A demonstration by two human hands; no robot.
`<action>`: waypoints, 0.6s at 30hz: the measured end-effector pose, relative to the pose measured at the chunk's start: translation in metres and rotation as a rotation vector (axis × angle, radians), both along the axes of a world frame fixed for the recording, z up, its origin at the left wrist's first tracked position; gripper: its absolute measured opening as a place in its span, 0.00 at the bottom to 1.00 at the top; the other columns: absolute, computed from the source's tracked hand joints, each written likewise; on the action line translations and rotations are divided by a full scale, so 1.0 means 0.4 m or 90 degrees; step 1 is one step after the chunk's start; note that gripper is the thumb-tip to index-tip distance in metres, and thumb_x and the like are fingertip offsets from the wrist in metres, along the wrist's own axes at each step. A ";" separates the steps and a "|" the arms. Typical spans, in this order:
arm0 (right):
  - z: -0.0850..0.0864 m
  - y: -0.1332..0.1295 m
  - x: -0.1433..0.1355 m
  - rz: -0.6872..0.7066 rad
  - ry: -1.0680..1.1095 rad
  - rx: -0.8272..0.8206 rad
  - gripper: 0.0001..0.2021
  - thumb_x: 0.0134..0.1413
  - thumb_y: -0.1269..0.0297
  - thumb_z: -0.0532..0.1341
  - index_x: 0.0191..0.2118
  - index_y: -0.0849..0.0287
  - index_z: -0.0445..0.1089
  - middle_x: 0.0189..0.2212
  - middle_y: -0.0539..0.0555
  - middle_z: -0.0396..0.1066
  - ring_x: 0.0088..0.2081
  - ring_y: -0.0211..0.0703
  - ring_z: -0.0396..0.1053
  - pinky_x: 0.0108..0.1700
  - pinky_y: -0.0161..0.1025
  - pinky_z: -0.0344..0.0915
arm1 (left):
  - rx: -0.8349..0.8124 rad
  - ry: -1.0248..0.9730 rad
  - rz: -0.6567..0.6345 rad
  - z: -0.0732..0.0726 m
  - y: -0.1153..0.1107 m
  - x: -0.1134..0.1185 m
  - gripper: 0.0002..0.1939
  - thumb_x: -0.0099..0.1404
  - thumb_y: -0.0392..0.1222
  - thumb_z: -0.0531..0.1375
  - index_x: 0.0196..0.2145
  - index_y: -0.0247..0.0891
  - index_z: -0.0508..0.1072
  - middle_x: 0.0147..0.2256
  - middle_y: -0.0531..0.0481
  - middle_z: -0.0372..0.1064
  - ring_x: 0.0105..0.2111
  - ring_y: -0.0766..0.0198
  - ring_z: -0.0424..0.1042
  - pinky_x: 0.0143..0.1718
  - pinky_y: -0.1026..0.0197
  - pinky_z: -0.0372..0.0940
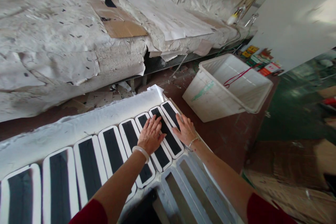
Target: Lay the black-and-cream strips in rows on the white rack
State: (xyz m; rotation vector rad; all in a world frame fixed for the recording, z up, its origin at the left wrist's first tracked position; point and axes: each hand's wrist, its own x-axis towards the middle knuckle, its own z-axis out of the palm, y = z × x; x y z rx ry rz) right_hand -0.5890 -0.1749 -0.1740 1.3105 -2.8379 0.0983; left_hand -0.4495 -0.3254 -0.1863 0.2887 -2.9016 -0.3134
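Observation:
A row of long panels with rounded ends, each a black strip inside a white border, lies side by side on a pale covered surface. My left hand (150, 134) is flat with its fingers spread, over the panels near the right end of the row. Its fingertips and thumb reach onto the second panel from the right (162, 157). Over the right edge of the rightmost panel (174, 145) lies my right hand (186, 131), fingers stretched and thumb apart. Neither hand grips anything. Grey frames with long slots (172, 182) lie just below the row, partly behind my forearms.
A large white plastic bin (210, 94) with a red cord (237, 77) stands to the right. Beyond the row runs a bench under stained white sheeting (63, 35), with flattened cardboard (123, 24) on it. Cardboard boxes (283, 171) sit at lower right.

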 end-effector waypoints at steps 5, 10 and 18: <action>-0.011 -0.001 0.013 -0.029 0.037 0.028 0.27 0.65 0.55 0.49 0.66 0.60 0.53 0.62 0.66 0.56 0.52 0.60 0.59 0.48 0.55 0.59 | -0.010 0.004 -0.005 0.007 -0.008 -0.047 0.24 0.68 0.53 0.54 0.52 0.31 0.70 0.60 0.41 0.62 0.61 0.48 0.57 0.61 0.49 0.55; -0.015 -0.004 0.026 -0.056 0.053 0.042 0.26 0.66 0.55 0.47 0.66 0.56 0.54 0.62 0.63 0.57 0.51 0.60 0.59 0.49 0.57 0.57 | -0.016 0.004 -0.027 0.010 -0.031 -0.080 0.25 0.68 0.51 0.54 0.59 0.39 0.65 0.60 0.45 0.62 0.57 0.47 0.61 0.54 0.46 0.60; -0.007 -0.017 0.066 -0.067 0.033 0.055 0.24 0.66 0.58 0.48 0.65 0.55 0.56 0.70 0.58 0.34 0.56 0.62 0.56 0.59 0.70 0.38 | 0.037 -0.103 -0.056 0.012 -0.039 -0.089 0.28 0.68 0.52 0.51 0.62 0.37 0.61 0.66 0.45 0.51 0.62 0.43 0.51 0.57 0.41 0.51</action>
